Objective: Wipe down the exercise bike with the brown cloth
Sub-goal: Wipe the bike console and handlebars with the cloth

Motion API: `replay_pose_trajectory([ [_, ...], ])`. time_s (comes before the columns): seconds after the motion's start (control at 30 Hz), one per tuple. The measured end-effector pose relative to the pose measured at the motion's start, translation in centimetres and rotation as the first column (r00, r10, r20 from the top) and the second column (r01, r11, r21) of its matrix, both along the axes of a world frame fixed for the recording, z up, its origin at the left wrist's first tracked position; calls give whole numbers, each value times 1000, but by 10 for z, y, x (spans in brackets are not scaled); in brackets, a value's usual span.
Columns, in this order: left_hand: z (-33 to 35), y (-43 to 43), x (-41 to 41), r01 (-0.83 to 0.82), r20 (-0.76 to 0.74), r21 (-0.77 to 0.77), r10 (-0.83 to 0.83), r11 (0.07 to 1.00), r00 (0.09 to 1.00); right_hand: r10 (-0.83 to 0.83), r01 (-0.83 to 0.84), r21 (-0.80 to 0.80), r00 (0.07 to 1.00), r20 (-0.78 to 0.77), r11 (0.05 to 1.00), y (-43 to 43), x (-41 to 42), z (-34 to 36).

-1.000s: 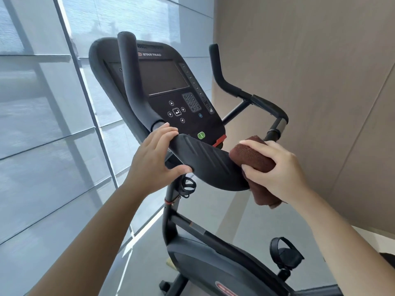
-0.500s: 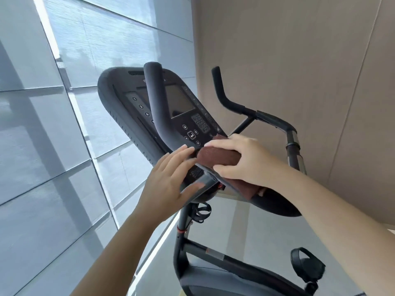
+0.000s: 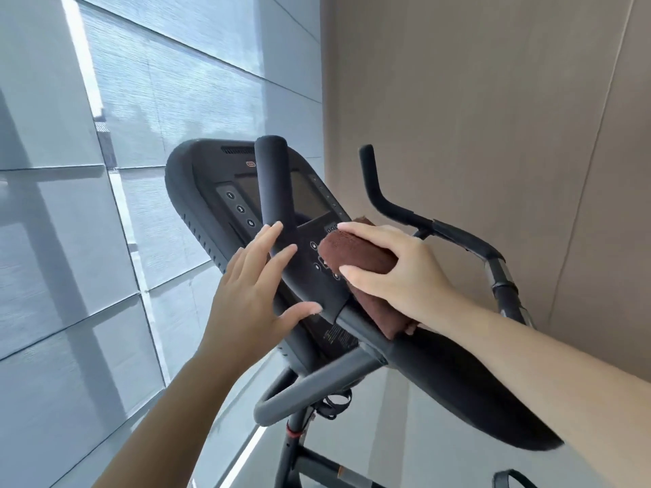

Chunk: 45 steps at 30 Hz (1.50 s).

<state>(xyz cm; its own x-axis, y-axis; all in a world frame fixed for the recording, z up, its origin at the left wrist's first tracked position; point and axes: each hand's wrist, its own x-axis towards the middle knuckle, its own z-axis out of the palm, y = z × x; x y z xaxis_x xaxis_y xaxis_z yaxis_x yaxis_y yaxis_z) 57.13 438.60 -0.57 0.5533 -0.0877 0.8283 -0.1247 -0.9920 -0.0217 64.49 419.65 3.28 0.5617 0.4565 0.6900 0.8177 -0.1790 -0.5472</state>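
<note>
The brown cloth, a thick folded terry pad, is pressed on the keypad face of the black plastic console of the exercise bike. It sits at the console's lower right corner, and a loose end hangs past the console's lower edge. The right hand grasps it, fingers curled over the top fold and thumb clamped on the near edge. The left hand holds nothing. Its fingers are straight and spread, laid against the black foam-padded handlebar horn that rises in front of the console's dark screen. The thumb stretches out to the horn's lower end. That horn crosses the console and hides part of the screen and buttons. A second black horn stands right of the console. Left of the console are grey shaded window panels; right of it is a beige panelled wall.
</note>
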Motion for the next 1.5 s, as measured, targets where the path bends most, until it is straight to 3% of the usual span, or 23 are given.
replay_pose_trajectory([
  [0.23,14,-1,-1,-125,-55,-49,122,991,991,87,-91,352,996,26,932,64,42,53],
  [0.57,12,-6,-2,-215,-84,-43,211,976,974,473,-439,433,880,33,787,107,54,41],
  [0.73,16,-12,-4,-251,-98,-27,247,968,964,404,-421,223,907,119,879,86,55,25],
  [0.8,17,-14,-4,-256,-116,-39,250,966,961,453,-457,83,890,54,886,68,57,13],
  [0.9,17,-15,-4,-272,-127,-42,264,962,956,569,-577,-136,817,-96,806,41,65,7],
  [1.0,16,-16,-3,-275,-124,-41,268,961,955,600,-585,-360,796,-81,727,20,68,9],
  [1.07,16,-16,-4,-272,-114,-40,267,961,957,596,-572,-333,802,-37,750,17,68,14],
  [1.2,17,-14,-2,-241,-89,-55,236,969,968,445,-457,110,888,121,882,53,66,48],
  [1.27,15,-13,-2,-224,-79,-74,218,972,973,375,-400,203,915,152,894,75,61,62],
  [1.4,11,-9,-1,-163,-57,-144,157,976,986,355,-372,130,924,140,919,85,58,61],
  [1.5,10,-7,1,-112,-41,-175,107,978,993,405,-395,-114,910,90,912,62,60,52],
])
